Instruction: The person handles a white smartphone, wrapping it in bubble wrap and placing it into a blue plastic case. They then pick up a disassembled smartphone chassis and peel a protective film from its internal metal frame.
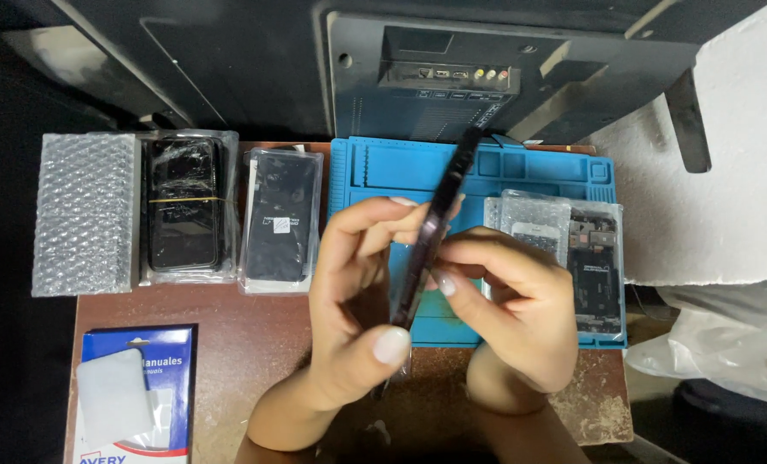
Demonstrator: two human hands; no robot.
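Note:
A thin dark phone (pixel 439 215) is held on edge above the blue work mat (pixel 383 172), so only its narrow side shows. My left hand (pixel 353 301) grips its lower end, thumb at the bottom edge. My right hand (pixel 512 305) pinches its middle from the right, fingertips against the side. Both hands hover over the mat's front half.
On the brown table (pixel 246 335) lie a bubble-wrap pad (pixel 85 213), two bagged phone parts (pixel 186 206) (pixel 280 219) and a blue-and-white packet (pixel 134 391). Opened phone parts in bags (pixel 594 266) lie on the mat's right. A dark monitor back (pixel 486 77) stands behind; white foam (pixel 736 172) at right.

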